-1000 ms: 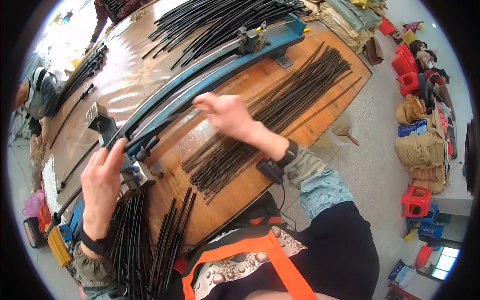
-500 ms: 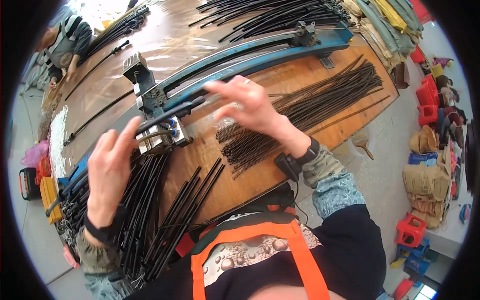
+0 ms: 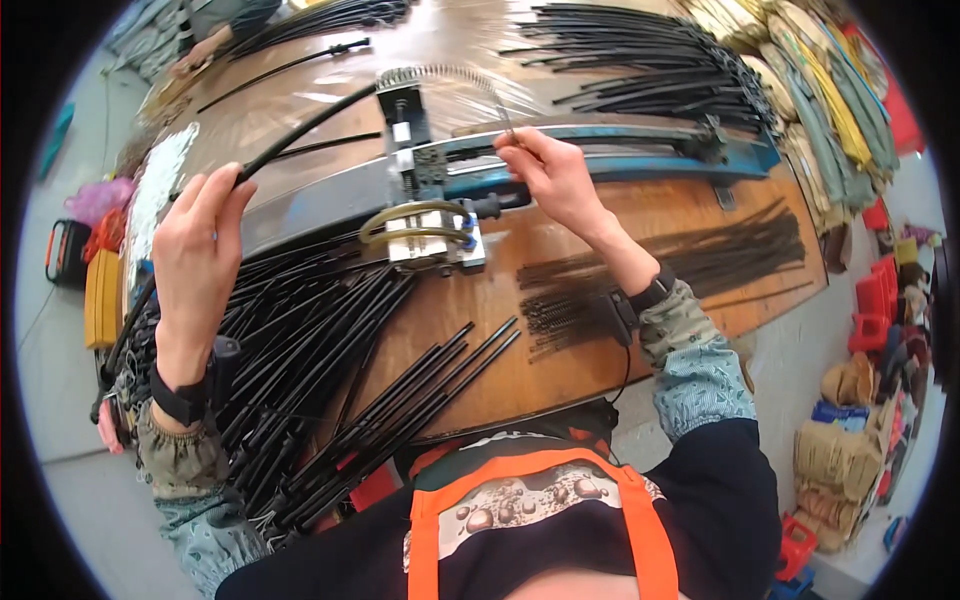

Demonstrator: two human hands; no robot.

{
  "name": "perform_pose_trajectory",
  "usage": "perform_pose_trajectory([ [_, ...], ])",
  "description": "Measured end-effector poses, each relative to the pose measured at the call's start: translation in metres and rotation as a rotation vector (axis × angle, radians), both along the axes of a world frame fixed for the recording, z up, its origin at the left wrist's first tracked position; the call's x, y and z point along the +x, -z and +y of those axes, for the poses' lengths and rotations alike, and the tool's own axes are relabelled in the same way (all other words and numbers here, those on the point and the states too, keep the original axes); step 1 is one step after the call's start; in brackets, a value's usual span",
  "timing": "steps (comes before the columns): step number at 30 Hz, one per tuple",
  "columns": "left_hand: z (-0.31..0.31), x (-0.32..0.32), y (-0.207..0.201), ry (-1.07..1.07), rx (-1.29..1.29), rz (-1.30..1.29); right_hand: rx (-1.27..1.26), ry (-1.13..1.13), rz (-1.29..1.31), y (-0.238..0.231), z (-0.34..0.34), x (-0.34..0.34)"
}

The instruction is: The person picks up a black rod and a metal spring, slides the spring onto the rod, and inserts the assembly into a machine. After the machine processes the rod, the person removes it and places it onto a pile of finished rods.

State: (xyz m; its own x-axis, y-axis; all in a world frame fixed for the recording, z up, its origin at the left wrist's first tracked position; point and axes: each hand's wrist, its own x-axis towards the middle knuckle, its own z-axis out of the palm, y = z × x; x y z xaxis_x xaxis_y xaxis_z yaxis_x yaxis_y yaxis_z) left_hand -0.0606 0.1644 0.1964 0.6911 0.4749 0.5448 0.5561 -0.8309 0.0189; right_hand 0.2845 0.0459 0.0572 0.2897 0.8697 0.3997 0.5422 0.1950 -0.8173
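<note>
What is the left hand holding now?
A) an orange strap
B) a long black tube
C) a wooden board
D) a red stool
B: the left hand closes around a long black tube that runs up toward the blue jig.

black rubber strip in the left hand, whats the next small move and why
Probably feed the thin metal strip, pinched in the right hand, toward the end of the black rubber strip at the blue jig. The left hand holds the rubber strip with its far end at the jig's clamp block, and the metal strip's tip sits just beside it, not visibly inside yet.
</note>
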Motion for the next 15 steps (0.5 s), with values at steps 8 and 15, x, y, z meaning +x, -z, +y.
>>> perform_pose_trajectory([
  [8,-0.013,-0.044,-0.001,-0.144,-0.192,-0.196,0.122,-0.320,0.037,-0.029,0.093,-0.056],
  [15,-0.005,-0.077,0.024,-0.172,-0.209,-0.195,0.054,-0.407,-0.148,-0.033,0.111,-0.067],
])
